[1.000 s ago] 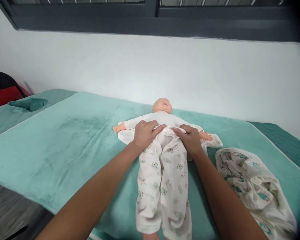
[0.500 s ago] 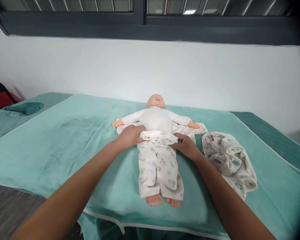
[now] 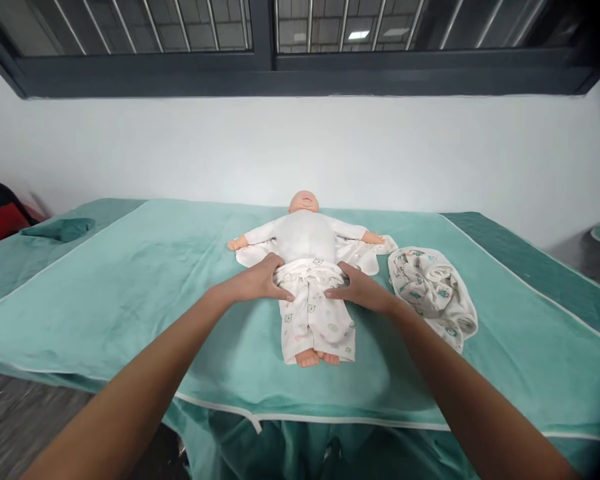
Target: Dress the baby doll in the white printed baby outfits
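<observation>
A baby doll (image 3: 304, 235) lies on its back with its arms spread out, its head toward the wall. Its torso and arms are white. White printed baby pants (image 3: 314, 319) cover its legs up to the waist, and the bare feet show below the cuffs. My left hand (image 3: 261, 279) grips the pants at the left side of the waist, thumb on the front. On the other side my right hand (image 3: 364, 288) holds them the same way; the fingertips of both hands are partly hidden. Beneath the doll's arms lies a spread white printed garment (image 3: 357, 255).
A bundled white printed cloth (image 3: 433, 293) rests to the right of the doll. Green sheeting (image 3: 145, 280) covers the bed, with a white-edged border at the front. A white wall (image 3: 180, 147) and barred window stand behind. A red and black item (image 3: 3, 217) is at far left.
The waistband, bunched before, now lies flatter and higher around the doll's waist. Both thumbs have moved onto the front of the pants. The feet are closer together, and the view has tilted up.
</observation>
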### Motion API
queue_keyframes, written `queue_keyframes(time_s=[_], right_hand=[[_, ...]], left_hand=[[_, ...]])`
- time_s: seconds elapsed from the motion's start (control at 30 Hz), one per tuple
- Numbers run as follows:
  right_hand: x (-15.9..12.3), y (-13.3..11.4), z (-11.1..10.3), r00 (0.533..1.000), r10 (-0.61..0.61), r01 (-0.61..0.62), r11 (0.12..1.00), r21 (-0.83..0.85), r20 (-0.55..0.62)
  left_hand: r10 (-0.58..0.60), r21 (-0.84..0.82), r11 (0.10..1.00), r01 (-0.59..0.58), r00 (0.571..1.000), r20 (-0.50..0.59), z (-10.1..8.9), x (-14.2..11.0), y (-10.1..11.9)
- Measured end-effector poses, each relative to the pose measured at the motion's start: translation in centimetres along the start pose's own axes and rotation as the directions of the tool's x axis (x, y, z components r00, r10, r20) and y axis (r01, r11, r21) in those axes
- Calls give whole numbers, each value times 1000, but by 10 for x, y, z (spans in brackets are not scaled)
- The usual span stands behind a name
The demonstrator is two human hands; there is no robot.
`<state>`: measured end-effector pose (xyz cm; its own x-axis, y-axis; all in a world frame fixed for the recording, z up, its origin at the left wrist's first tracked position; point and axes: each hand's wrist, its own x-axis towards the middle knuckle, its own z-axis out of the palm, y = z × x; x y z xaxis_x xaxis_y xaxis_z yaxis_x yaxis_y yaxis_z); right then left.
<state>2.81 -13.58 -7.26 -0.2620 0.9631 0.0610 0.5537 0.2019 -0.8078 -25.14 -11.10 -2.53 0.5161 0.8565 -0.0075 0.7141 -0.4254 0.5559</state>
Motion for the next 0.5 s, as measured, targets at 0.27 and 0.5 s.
queue_keyframes(time_s=[0.27, 0.5], right_hand=[[-13, -25, 14, 955, -38, -29, 975, -222, -294], [-63, -28, 11, 992, -85, 100, 978, -181, 89]], left_hand=[[56, 300, 954, 2, 981, -186, 0, -25, 20], [34, -31, 999, -34, 999, -28, 14, -64, 19]])
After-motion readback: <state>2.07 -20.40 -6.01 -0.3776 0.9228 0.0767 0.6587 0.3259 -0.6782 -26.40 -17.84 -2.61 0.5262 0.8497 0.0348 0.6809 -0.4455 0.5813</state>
